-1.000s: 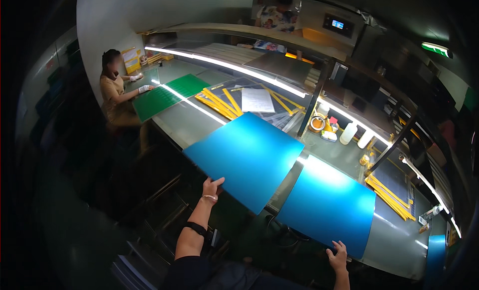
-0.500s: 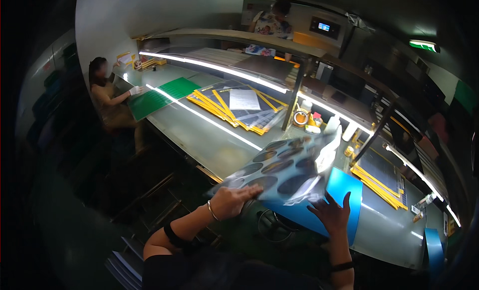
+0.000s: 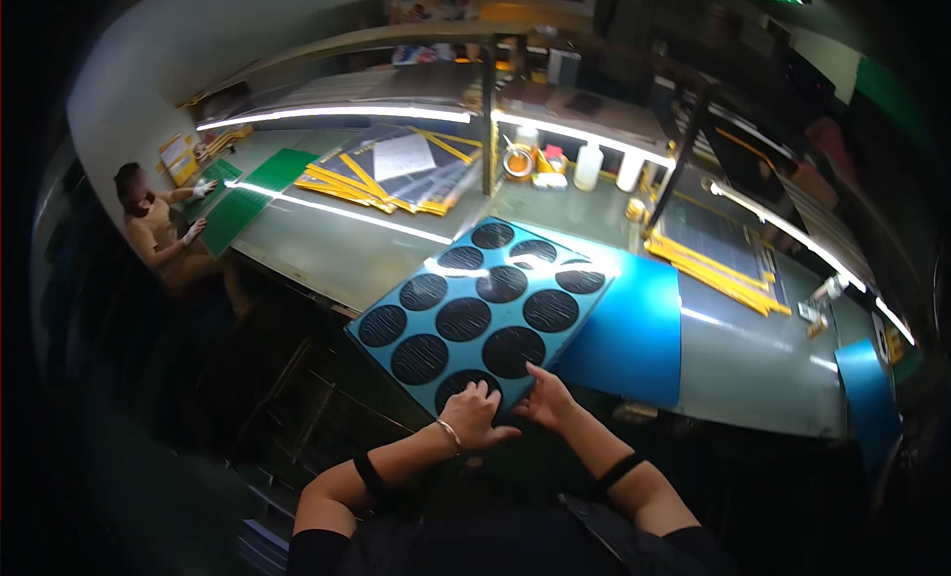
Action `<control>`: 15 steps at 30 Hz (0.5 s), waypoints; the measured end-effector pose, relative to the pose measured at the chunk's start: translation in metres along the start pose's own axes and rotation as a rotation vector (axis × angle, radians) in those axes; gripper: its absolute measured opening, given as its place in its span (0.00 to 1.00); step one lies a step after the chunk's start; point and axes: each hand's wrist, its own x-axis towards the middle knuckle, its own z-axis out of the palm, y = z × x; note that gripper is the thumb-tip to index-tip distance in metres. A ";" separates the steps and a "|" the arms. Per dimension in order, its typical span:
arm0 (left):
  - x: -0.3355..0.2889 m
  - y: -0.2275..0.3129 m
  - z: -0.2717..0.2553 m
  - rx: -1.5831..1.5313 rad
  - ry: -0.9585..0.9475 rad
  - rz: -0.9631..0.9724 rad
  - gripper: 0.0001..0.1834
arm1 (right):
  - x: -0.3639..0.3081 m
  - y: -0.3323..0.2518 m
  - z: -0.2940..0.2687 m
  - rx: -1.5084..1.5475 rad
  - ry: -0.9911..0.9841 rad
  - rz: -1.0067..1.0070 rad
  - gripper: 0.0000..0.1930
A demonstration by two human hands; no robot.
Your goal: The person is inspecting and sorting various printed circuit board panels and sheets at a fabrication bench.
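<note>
Both hands meet at the near edge of a blue sheet [image 3: 482, 304] bearing black discs: left hand [image 3: 474, 416] and right hand [image 3: 543, 398] press on it, side by side.

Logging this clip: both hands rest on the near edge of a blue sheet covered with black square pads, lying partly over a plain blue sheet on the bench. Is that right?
Not quite: the pads are round black discs, not squares. The head view shows the left hand and right hand at the near edge of the blue sheet with black discs, which lies partly over the plain blue sheet on the bench.
</note>
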 end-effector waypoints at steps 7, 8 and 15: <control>0.013 -0.017 0.018 -0.114 -0.031 -0.032 0.15 | -0.014 0.000 0.006 0.066 -0.115 -0.035 0.27; 0.014 -0.020 0.019 -0.158 0.015 -0.062 0.17 | -0.014 0.000 0.005 0.088 -0.144 -0.035 0.27; 0.022 -0.005 0.016 0.067 -0.081 0.023 0.25 | -0.012 0.008 -0.010 0.115 -0.233 -0.091 0.28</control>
